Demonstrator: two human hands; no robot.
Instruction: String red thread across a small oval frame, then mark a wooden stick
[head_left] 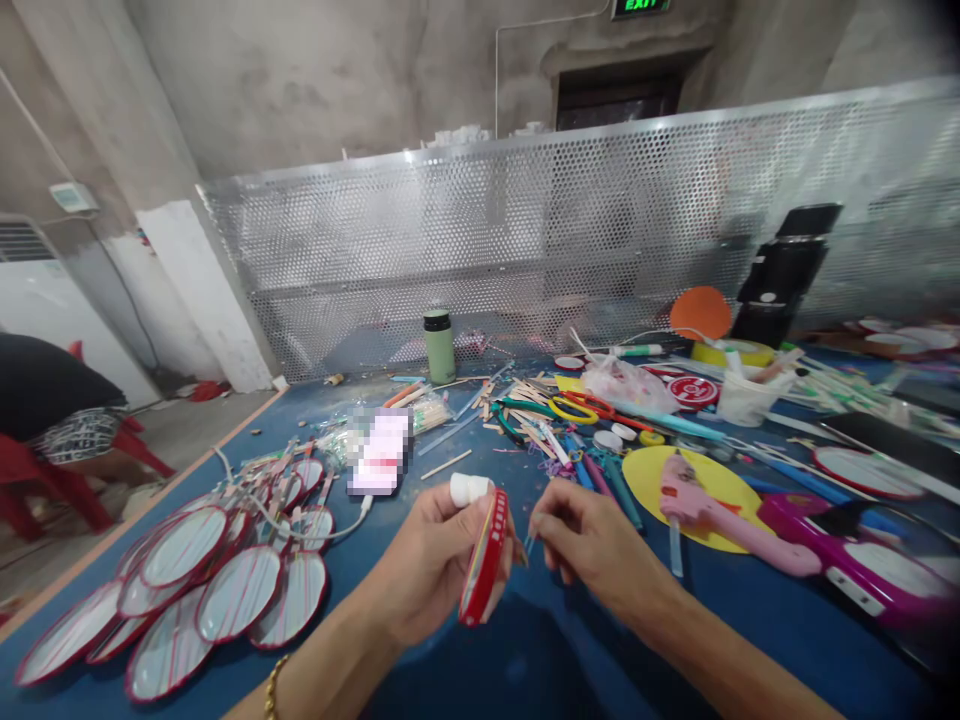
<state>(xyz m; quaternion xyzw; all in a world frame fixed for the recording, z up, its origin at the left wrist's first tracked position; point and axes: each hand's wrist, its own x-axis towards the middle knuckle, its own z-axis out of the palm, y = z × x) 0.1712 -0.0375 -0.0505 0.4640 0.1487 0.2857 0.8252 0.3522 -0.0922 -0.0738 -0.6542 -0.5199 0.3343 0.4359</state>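
Observation:
My left hand [431, 565] is closed around a flat red piece [486, 560] with white lettering, turned nearly edge-on. A short white cylinder [470, 488] sticks up at the thumb of that hand; how it joins the red piece is hidden. Just to the right, my right hand [581, 530] pinches thumb and fingers together, apart from the red piece. Something thin and pale shows at its fingertips, too small to name. Beyond the right hand lies a pink glue gun [697, 500] with a clear glue stick end, resting on a yellow disc [641, 480].
Several red-rimmed round white pieces [240, 592] lie piled at the left, with a white cable and a phone [382, 450] behind. A green bottle [440, 348], scissors [574, 410], wooden sticks and a white cup [746, 395] stand or lie farther back. A person sits at far left.

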